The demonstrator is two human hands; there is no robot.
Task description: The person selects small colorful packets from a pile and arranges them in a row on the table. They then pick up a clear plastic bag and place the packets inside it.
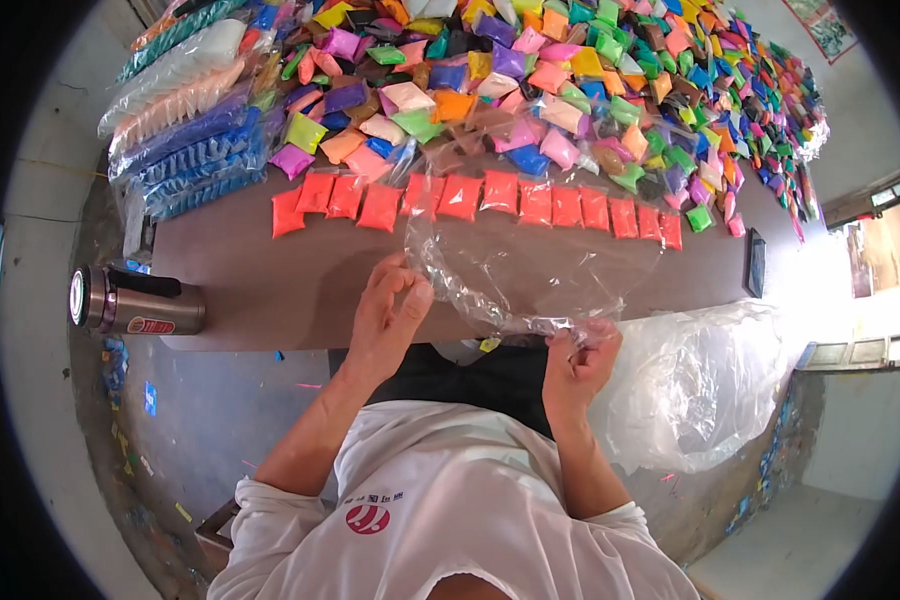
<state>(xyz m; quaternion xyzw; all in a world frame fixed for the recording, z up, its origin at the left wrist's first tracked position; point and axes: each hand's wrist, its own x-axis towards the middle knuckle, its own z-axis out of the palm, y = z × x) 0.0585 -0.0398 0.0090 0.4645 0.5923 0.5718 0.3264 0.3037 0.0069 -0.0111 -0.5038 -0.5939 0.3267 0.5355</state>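
A clear plastic bag (530, 275) spreads over the table's front part between my hands. My right hand (582, 355) is closed on the bag's near edge. My left hand (395, 305) is at the bag's left side, fingers curled with the thumb apart; whether it grips the film is hard to tell. Just beyond the bag, a row of several red packets (458, 197) lies across the brown table (260, 290); the film overlaps some of them.
Behind the row is a large heap of multicoloured packets (550, 75). Bagged packet stacks (190, 130) lie at the left back. A steel flask (140, 302) lies at the left edge, a dark phone (756, 263) at the right. A large clear bag (700, 385) hangs at the right front.
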